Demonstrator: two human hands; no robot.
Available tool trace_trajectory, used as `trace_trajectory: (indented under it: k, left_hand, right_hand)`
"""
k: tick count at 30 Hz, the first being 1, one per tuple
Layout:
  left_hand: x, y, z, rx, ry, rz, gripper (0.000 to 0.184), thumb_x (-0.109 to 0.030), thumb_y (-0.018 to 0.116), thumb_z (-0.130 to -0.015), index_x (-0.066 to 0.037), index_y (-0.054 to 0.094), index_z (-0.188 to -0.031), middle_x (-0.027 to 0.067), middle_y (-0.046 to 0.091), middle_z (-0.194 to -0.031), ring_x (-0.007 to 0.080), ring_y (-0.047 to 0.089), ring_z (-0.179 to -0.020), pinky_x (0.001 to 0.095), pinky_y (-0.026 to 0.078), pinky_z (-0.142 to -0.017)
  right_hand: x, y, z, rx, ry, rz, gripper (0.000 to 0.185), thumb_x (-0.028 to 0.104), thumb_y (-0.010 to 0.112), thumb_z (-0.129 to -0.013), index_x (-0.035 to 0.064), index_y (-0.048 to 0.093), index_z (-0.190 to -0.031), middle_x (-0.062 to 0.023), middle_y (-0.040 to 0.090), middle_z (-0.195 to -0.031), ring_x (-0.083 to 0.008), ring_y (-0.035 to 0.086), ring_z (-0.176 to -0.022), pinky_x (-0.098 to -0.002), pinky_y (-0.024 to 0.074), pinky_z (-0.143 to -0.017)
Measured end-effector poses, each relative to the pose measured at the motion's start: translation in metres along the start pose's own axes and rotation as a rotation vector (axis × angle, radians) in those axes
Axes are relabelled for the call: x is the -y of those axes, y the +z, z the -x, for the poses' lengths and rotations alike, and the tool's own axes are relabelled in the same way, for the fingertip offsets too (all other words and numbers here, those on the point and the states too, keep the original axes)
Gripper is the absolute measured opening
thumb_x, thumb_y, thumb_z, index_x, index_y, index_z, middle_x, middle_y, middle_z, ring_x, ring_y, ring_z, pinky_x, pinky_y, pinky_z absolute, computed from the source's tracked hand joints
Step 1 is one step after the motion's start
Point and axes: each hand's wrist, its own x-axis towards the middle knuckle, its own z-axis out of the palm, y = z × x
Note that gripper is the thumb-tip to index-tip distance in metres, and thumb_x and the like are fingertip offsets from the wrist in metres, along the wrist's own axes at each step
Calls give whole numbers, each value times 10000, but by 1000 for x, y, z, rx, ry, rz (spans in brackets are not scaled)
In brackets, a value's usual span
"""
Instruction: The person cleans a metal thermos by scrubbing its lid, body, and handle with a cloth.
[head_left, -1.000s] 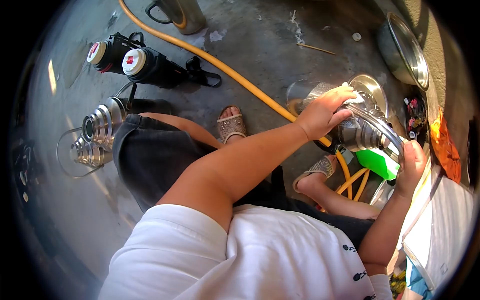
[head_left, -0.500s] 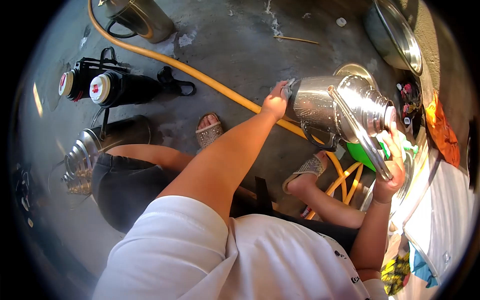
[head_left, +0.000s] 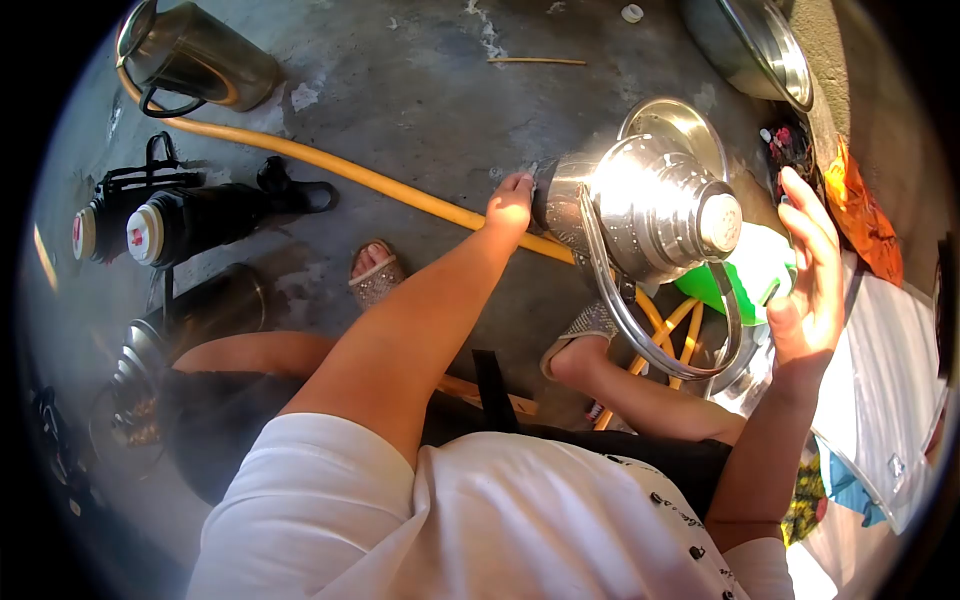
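A person in a white shirt works on a metal flask [head_left: 650,205] over a concrete floor [head_left: 400,90], the vessel lying between two bare hands. The left hand [head_left: 510,207] is at the base, fingers partly curled against it; how firmly they grip, and whether anything is tucked beneath them, cannot be told. The right hand [head_left: 812,275] is open beside the neck, fingers spread and raised, apart from the metal, and appears to hold nothing.

The step in hand looks like handling the wet flask by its bottom end, droplets showing on the shoulder. Turning or lifting it from this pose would call for a sure hold at the base and the right hand closed on the neck or handle.

The flask is tipped well over on its side, its long axis running from the left hand toward the right. The base faces left; the pale stopper [head_left: 720,222] points right and slightly toward the wearer. The hooped carrying handle [head_left: 640,335] hangs on the wearer's side, a green container [head_left: 750,270] behind the neck and a yellow hose [head_left: 375,180] passing beyond the base.
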Motion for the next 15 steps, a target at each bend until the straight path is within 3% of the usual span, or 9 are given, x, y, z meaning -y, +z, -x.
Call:
trace_trajectory:
  k: [1,5,7,9,10,11,12,15]
  left_hand:
    - [10,2,-6,-7,44,45,399,-335,514,-958,-48,610,-1217,148,652,-1161,274,607,-1079,356,459,-916]
    - [9,-4,-1,-18,50,-29,372,-295,541,-943,-65,624,-1223,117,655,-1152,225,593,-1059,332,440,-920]
    - [6,-5,7,-18,4,51,361,-276,550,-933,-60,630,-1211,135,662,-1137,246,599,-1061,338,441,-928]
    - [12,-5,12,-68,138,-70,364,-265,541,-935,-42,622,-1211,156,649,-1156,272,596,-1079,350,435,-951]
    - [18,0,14,-151,375,-186,350,-243,519,-947,-28,614,-1207,172,637,-1162,304,594,-1087,358,430,-968]
    - [3,4,33,-128,487,-117,332,-213,491,-964,-18,602,-1209,179,618,-1184,318,580,-1109,358,428,-977]
    - [-17,10,53,11,474,52,307,-174,491,-967,-8,593,-1205,182,593,-1222,325,559,-1140,359,423,-985]
    - [-50,42,91,134,956,-64,303,-115,576,-911,-22,575,-1199,182,565,-1267,336,528,-1205,381,406,-1039]
  right_hand:
    - [10,5,-17,49,27,260,583,454,702,-811,40,592,-1207,-178,500,-1378,-305,513,-1240,-413,420,-1022]
    - [5,59,-25,111,140,412,356,167,718,-796,17,620,-1103,-142,589,-1218,-295,589,-1111,-357,470,-935]
    - [-17,61,-12,31,32,395,310,119,713,-779,13,618,-1055,-150,596,-1161,-298,598,-1064,-369,482,-910]
    - [-26,54,11,-60,-39,374,231,52,675,-775,9,615,-994,-171,593,-1134,-306,600,-1042,-380,488,-902]
    - [-35,49,24,-82,-42,348,215,25,656,-770,10,610,-979,-180,587,-1126,-311,597,-1037,-387,491,-898]
    - [-44,41,39,-105,-42,325,202,-1,638,-765,10,606,-964,-189,581,-1118,-316,594,-1031,-394,494,-893]
    - [-52,31,55,-103,-43,314,184,-7,624,-776,5,595,-957,-194,574,-1131,-322,588,-1059,-398,494,-907]
    - [-70,20,83,-125,-18,206,144,-12,593,-805,-5,573,-948,-201,562,-1153,-337,571,-1117,-407,490,-940]
